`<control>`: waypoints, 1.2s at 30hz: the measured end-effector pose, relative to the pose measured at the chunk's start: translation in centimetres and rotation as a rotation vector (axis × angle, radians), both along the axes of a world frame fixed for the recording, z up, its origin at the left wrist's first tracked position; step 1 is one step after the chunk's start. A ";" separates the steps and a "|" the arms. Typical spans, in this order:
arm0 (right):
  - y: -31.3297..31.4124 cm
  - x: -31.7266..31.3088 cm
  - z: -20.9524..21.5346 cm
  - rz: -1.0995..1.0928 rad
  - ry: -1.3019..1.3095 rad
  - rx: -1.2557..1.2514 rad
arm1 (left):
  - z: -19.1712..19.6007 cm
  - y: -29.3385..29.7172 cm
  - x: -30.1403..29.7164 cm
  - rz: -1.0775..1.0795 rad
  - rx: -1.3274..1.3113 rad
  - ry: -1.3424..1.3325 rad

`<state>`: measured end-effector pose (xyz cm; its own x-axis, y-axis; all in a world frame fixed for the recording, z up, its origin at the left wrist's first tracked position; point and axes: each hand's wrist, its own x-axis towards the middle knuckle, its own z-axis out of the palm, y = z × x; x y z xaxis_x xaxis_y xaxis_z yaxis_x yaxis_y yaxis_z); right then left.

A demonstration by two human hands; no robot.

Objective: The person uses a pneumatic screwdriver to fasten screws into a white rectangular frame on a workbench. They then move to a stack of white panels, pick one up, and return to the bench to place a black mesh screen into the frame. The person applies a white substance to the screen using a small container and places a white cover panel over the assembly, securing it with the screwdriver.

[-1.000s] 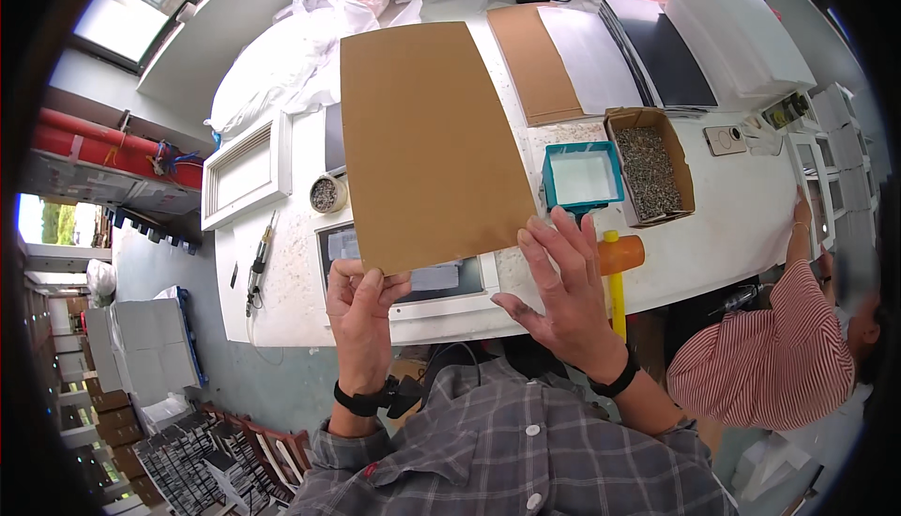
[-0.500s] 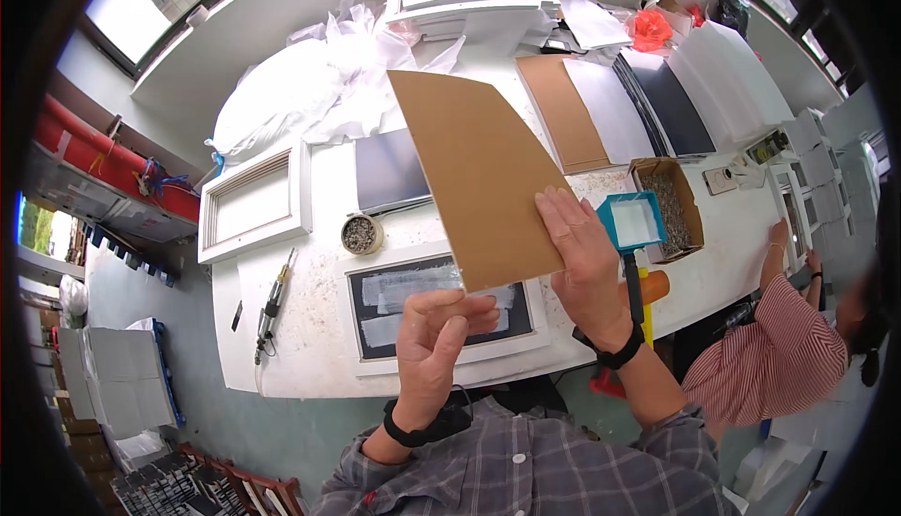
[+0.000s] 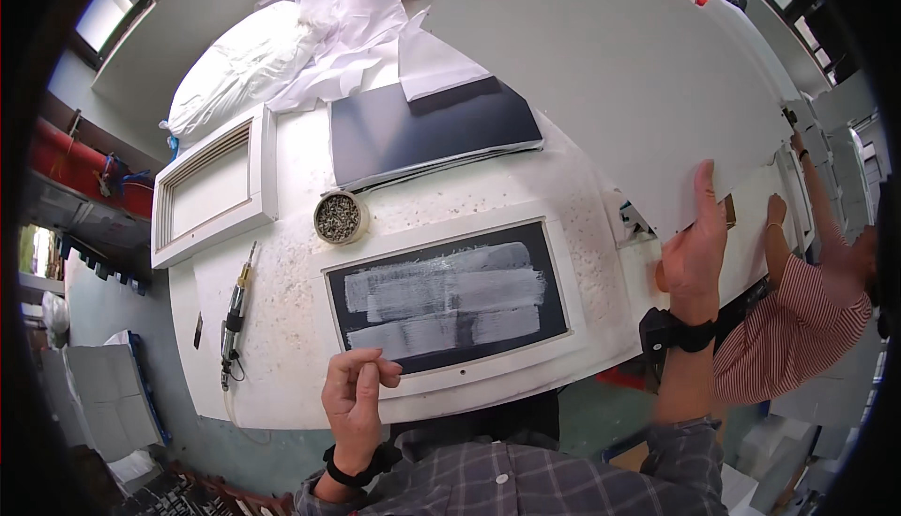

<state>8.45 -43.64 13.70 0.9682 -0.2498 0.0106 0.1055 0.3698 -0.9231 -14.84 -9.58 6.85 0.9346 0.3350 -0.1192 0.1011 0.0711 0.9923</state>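
Observation:
My right hand (image 3: 696, 258) grips the edge of a large board (image 3: 601, 75), its pale grey face showing, raised over the right of the table. My left hand (image 3: 355, 403) is at the near-left corner of a white frame (image 3: 574, 305), fingers curled and thumb pressed against them; whatever may be between them is hidden. The frame lies flat on the table around a dark panel (image 3: 554, 305) with whitish smeared strips. Just beyond it stands a round tub of small metal pieces (image 3: 339, 218).
A stack of dark glossy sheets (image 3: 422, 136) lies behind the tub. An empty white frame (image 3: 267, 164) and a slim power screwdriver (image 3: 235, 323) are on the left. White plastic wrapping (image 3: 253, 56) is heaped at the back. A person in a striped top (image 3: 798, 328) works at the right.
The board has swung up and to the right, from its brown face to its grey face, in my right hand. My left hand has come away from the board, down and left.

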 end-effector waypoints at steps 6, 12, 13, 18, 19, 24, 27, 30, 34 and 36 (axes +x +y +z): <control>-3.4 -5.2 -8.2 0.263 -0.102 0.302 | -6.4 4.9 -2.9 -0.022 0.974 0.049; -6.1 -11.0 -10.0 0.252 -0.117 0.351 | -10.4 6.7 -5.8 -0.129 1.106 0.013; -6.3 -12.4 -9.9 0.114 -0.308 -0.267 | -10.5 7.0 -6.3 -0.130 1.108 0.005; -6.6 -19.2 -11.0 -0.305 -0.538 -1.501 | -10.6 7.8 -6.8 -0.115 1.045 -0.087; -7.2 -20.1 -11.0 -0.320 -0.485 -1.344 | -10.6 8.0 -6.8 -0.109 1.040 -0.100; -6.9 -22.1 -13.2 -0.352 -0.279 -0.567 | -10.9 10.5 -9.5 -0.107 1.042 -0.084; -5.6 -22.2 -15.1 -0.353 -0.377 -1.143 | -10.9 11.5 -10.8 -0.085 1.031 -0.097; -4.6 -21.1 -16.3 -0.337 -0.412 -1.457 | -11.0 12.0 -11.3 -0.081 1.070 -0.079; -2.6 -18.9 -16.7 -0.341 -0.385 -1.550 | -11.8 12.5 -11.3 -0.075 1.147 -0.114; -2.6 -17.5 -17.0 -0.376 -0.347 -1.637 | -12.2 12.3 -11.4 -0.042 1.110 -0.108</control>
